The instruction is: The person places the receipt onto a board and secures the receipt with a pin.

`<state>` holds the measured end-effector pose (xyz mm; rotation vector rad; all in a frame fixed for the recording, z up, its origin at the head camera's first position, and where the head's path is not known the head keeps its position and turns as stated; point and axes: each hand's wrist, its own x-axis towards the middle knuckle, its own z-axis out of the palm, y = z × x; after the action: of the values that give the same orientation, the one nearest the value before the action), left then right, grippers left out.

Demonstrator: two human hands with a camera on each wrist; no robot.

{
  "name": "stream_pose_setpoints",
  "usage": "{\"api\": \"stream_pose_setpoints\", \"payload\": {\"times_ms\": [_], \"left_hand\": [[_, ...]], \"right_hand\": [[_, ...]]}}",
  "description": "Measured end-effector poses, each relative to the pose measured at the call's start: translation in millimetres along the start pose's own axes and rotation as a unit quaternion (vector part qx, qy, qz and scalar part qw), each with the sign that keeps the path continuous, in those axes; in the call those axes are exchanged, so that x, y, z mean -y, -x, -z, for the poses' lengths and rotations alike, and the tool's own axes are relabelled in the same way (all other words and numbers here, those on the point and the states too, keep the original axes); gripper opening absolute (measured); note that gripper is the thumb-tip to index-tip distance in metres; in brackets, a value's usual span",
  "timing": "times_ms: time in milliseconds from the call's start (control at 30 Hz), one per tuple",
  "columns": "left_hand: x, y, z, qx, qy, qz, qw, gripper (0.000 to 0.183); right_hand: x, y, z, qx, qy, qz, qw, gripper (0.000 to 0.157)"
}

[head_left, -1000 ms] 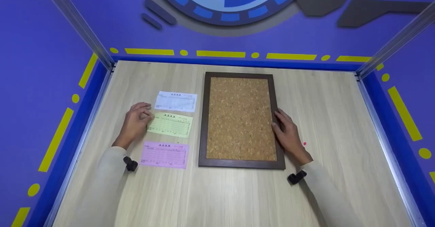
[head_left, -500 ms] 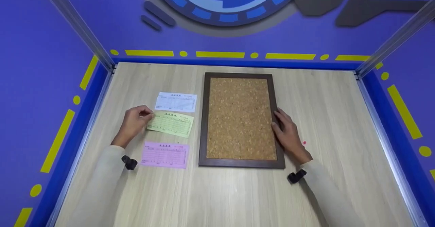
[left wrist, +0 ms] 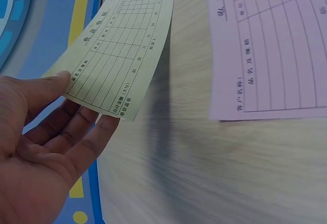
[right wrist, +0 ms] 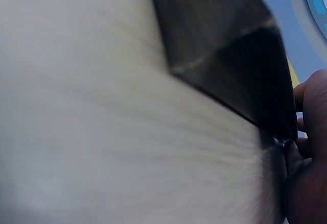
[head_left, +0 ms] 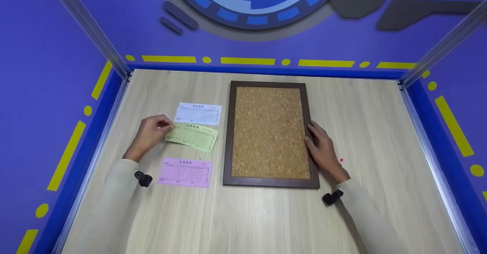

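Note:
My left hand pinches the left end of a pale green receipt slip, thumb on the printed face and fingers beneath. In the left wrist view the slip bends and stands above the table. Beyond it lies a white slip, and nearer me a pink slip. To the right a framed corkboard lies flat, its cork side up. My right hand rests on the right side of its dark brown frame. The right wrist view shows a frame corner and part of the hand.
A small red dot-like object lies on the wood-grain table, just right of my right hand. Blue-purple panels with yellow marks enclose the table at the back and both sides.
My left fingers have closed on the green slip's edge and raised its left end, shifting it slightly away from me. The right hand and corkboard stay put.

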<state>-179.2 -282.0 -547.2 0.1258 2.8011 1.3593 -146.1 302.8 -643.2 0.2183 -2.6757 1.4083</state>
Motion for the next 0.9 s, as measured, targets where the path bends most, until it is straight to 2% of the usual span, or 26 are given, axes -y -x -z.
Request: {"api": "stream_pose_setpoints", "payload": {"times_ms": [367, 667, 900], "left_hand": [[-13.0, -2.2, 2.8, 0.023, 0.012, -0.003, 0.9997, 0.006], [-25.9, 1.1, 4.4, 0.035, 0.069, 0.023, 0.9967, 0.012], [-36.1, 1.6, 4.0, 0.040, 0.096, 0.022, 0.9943, 0.014]], "right_hand": [[0.2, 0.9, 0.0, -0.003, -0.010, 0.011, 1.000, 0.052], [1.0, 1.0, 0.1, 0.003, -0.003, 0.000, 1.000, 0.052], [1.7, 0.9, 0.7, 0.004, 0.003, -0.004, 1.000, 0.052]]}}
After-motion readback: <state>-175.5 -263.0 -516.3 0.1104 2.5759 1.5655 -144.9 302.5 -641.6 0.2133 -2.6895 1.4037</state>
